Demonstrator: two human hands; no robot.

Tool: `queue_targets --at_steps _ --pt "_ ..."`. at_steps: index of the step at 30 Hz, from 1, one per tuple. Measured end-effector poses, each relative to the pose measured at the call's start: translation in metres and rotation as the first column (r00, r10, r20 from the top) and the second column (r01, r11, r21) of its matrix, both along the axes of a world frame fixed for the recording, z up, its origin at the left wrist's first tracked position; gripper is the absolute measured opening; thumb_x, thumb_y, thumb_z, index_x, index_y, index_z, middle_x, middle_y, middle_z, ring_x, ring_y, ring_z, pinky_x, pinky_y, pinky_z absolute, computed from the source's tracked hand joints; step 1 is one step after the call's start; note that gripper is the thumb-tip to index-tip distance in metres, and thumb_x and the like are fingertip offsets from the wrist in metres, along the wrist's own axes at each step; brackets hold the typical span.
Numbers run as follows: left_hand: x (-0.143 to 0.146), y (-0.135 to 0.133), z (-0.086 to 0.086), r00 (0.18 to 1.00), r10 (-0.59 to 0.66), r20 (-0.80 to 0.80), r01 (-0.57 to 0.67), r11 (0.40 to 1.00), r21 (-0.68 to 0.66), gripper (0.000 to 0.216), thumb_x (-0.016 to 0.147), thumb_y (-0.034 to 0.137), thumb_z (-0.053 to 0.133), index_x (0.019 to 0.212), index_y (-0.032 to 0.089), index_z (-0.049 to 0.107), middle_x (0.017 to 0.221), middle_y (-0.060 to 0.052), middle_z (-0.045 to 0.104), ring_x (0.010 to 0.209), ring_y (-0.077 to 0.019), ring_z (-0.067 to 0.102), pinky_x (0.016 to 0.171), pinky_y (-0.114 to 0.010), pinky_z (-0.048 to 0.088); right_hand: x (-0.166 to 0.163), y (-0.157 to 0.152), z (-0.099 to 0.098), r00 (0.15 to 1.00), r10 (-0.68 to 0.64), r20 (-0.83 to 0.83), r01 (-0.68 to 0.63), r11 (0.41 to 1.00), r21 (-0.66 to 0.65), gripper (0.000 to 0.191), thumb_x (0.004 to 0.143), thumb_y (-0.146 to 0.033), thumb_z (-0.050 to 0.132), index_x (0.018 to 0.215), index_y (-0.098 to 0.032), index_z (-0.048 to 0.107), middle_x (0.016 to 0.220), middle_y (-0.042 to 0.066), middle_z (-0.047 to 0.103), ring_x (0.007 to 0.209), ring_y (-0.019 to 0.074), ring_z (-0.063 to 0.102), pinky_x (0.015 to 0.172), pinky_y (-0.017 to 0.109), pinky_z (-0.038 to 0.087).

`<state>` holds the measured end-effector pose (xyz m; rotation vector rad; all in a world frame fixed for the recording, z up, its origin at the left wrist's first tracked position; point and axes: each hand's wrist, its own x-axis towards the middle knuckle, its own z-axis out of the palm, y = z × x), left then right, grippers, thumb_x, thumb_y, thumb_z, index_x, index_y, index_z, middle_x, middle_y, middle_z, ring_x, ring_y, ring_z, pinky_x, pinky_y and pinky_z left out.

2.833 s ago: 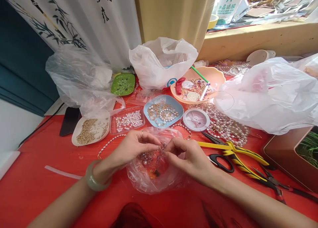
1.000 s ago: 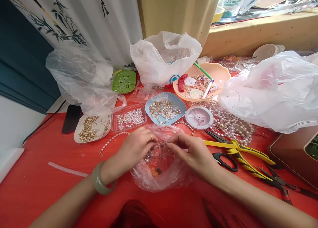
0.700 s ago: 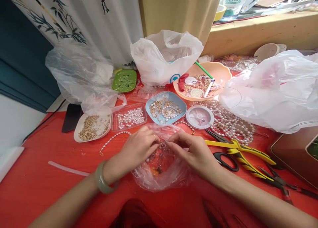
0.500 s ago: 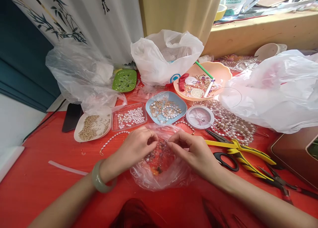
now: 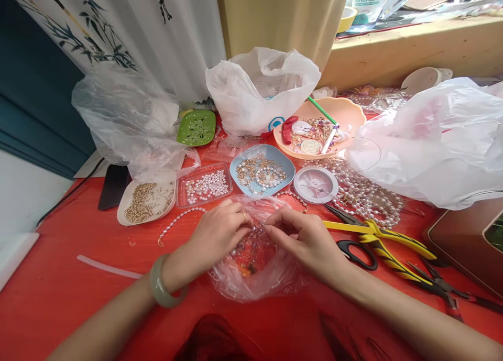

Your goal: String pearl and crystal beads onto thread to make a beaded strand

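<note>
Over a clear plastic bag (image 5: 255, 287) on the red table, my left hand (image 5: 222, 225) and my right hand (image 5: 302, 235) face each other, fingertips nearly meeting. Both are pinched, but what sits between the fingertips is too small to make out. Inside the bag lie small dark and orange pieces, partly covered by my fingers. Just beyond are a blue dish (image 5: 262, 190) with gold and pearl strands, a clear box (image 5: 206, 185) of white pearl beads and a pale round spool (image 5: 316, 184). A short pearl strand (image 5: 178, 218) lies left of my left hand.
Yellow-handled pliers (image 5: 393, 245), black-handled scissors (image 5: 357, 255) and a pearl heap (image 5: 369, 198) lie to the right. A dish of gold beads (image 5: 145, 206) and a phone (image 5: 113, 187) stand left. Behind are a peach bowl (image 5: 346, 115), a green dish (image 5: 197, 128) and a white bag (image 5: 251, 94).
My left hand has moved slightly right, and its thumb and finger have come together close to my right fingertips. My right hand stays almost still.
</note>
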<state>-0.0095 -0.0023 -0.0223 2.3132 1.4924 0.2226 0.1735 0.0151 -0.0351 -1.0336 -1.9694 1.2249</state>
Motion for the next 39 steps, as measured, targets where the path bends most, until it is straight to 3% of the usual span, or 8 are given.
queue_targets --at_steps 5,8,11,16,25,39 --pt "0.001 0.000 0.002 0.999 0.045 0.022 -0.045 0.999 -0.029 0.013 0.079 0.018 0.051 0.078 0.015 0.063 0.081 -0.006 0.061 0.083 -0.0213 0.052 0.072 -0.034 0.042 0.000 0.000 -0.001 1.000 -0.003 0.011 0.003 1.000 -0.013 0.011 0.079 -0.017 0.050 0.069 -0.016 0.054 0.061 -0.001 0.055 0.054 0.0084 0.047 0.049 0.018 0.038" --pt "0.003 0.001 0.007 0.963 0.213 0.162 -0.182 0.965 -0.187 0.011 0.074 0.015 0.051 0.075 0.014 0.062 0.074 -0.004 0.062 0.071 -0.0169 0.054 0.064 -0.029 0.042 0.001 0.000 -0.001 1.000 -0.004 0.016 0.005 1.000 -0.029 0.010 0.078 -0.016 0.050 0.069 -0.016 0.054 0.061 -0.001 0.056 0.055 0.0085 0.047 0.050 0.018 0.038" --pt "0.003 0.002 0.012 0.849 0.409 0.335 -0.246 0.866 -0.435 0.009 0.071 0.015 0.054 0.076 0.013 0.061 0.066 -0.001 0.061 0.057 -0.0116 0.052 0.052 -0.023 0.040 0.001 0.000 0.000 1.000 0.006 0.010 -0.005 0.999 -0.041 0.011 0.078 -0.017 0.050 0.068 -0.016 0.055 0.061 -0.001 0.056 0.055 0.0085 0.047 0.050 0.018 0.038" --pt "-0.002 0.006 0.015 0.665 0.530 0.526 -0.103 0.763 -0.639 0.011 0.065 0.017 0.065 0.076 0.013 0.064 0.074 -0.002 0.065 0.065 -0.0107 0.057 0.060 -0.021 0.043 0.002 -0.003 0.006 0.999 0.045 -0.013 -0.045 0.997 -0.055 0.012 0.076 -0.015 0.050 0.065 -0.015 0.054 0.058 -0.001 0.055 0.053 0.0076 0.045 0.047 0.017 0.035" --pt "-0.005 0.008 0.006 0.486 0.654 0.580 -0.012 0.668 -0.744 0.010 0.060 0.020 0.071 0.067 0.013 0.068 0.059 0.001 0.063 0.048 -0.0059 0.049 0.048 -0.018 0.038 0.001 -0.007 0.010 0.996 0.077 -0.033 -0.081 0.989 -0.121 0.012 0.073 -0.013 0.050 0.063 -0.014 0.054 0.055 -0.002 0.053 0.050 0.0071 0.043 0.045 0.017 0.034" --pt "-0.003 0.007 0.004 0.435 0.676 0.595 0.022 0.653 -0.757 0.011 0.059 0.017 0.073 0.065 0.012 0.066 0.060 0.001 0.062 0.052 -0.0065 0.051 0.052 -0.019 0.038 0.000 -0.007 0.011 0.995 0.066 -0.069 -0.075 0.988 -0.132 0.012 0.072 -0.011 0.050 0.061 -0.015 0.053 0.053 -0.003 0.052 0.048 0.0061 0.043 0.043 0.016 0.032"
